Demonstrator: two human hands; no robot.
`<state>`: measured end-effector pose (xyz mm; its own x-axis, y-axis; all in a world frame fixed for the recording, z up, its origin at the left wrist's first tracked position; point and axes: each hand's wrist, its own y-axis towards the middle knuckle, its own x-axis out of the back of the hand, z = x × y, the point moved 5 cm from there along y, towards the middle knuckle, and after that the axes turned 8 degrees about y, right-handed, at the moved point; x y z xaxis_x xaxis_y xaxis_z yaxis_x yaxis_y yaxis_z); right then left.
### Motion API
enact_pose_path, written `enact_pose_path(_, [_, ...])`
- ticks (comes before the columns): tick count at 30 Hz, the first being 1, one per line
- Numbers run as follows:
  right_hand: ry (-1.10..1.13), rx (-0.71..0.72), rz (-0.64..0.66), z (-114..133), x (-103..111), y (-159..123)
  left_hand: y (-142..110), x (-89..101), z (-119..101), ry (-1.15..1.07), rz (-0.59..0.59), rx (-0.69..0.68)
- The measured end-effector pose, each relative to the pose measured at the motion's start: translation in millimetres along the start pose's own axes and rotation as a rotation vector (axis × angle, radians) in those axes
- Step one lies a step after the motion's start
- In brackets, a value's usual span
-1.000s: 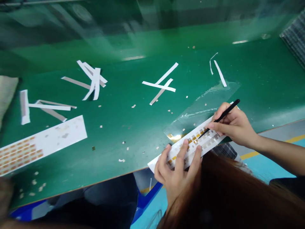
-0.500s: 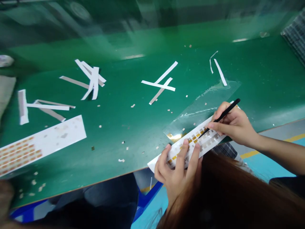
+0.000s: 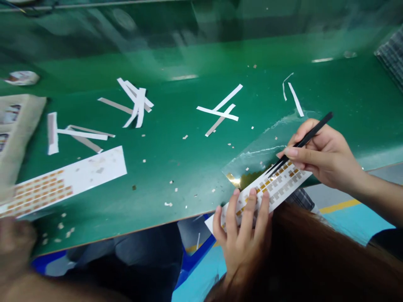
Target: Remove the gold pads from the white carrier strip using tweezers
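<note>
My right hand (image 3: 324,157) pinches black tweezers (image 3: 299,144), whose tips touch a white sheet (image 3: 277,188) carrying rows of small gold and grey squares. That sheet lies slanted over the near edge of the green table (image 3: 176,167). My left hand (image 3: 244,235) holds the sheet's lower end, with fingers laid flat on top and pressing it down. A clear film (image 3: 261,155) lies on the table just beyond the sheet. Long brown hair (image 3: 315,260) hangs in front at the bottom right.
A second white sheet with orange squares (image 3: 63,182) lies at the left. Loose white and grey paper strips (image 3: 137,102) (image 3: 220,111) (image 3: 294,96) and tiny scraps litter the table. A beige pad (image 3: 15,134) sits at far left. A blurred hand (image 3: 15,247) shows at bottom left.
The sheet has slid toward me, further over the table edge, with my left hand. My right hand lifted slightly and the tweezers now lie at a flatter angle. The camera view shifted.
</note>
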<state>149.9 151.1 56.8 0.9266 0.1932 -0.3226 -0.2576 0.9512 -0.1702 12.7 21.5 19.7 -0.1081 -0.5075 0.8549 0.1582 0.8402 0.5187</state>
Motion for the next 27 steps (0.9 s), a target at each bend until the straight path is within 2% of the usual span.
enact_pose_path(4, [-0.075, -0.035, 0.069, -10.4, -8.4, 18.2, -0.4, -3.0, -4.6, -0.072, 0.039, -0.102])
enact_pose_path(8, [-0.088, -0.090, 0.094, -26.2, -8.0, 31.2, 1.2, -3.4, -1.8, -0.114, -0.009, -0.052])
enact_pose_path(15, [-0.138, -0.105, 0.059, -29.0, -6.6, 29.9, -1.2, -4.4, -2.0, -0.118, 0.010, -0.058])
enact_pose_path(22, [-0.174, -0.139, 0.080, -30.2, -6.1, 30.2, 0.0, -4.6, -2.0, -0.144, -0.010, -0.030])
enact_pose_path(27, [-0.184, -0.118, 0.061, -31.1, -4.8, 30.5, -0.4, -5.8, -2.5, -0.165, -0.010, -0.033])
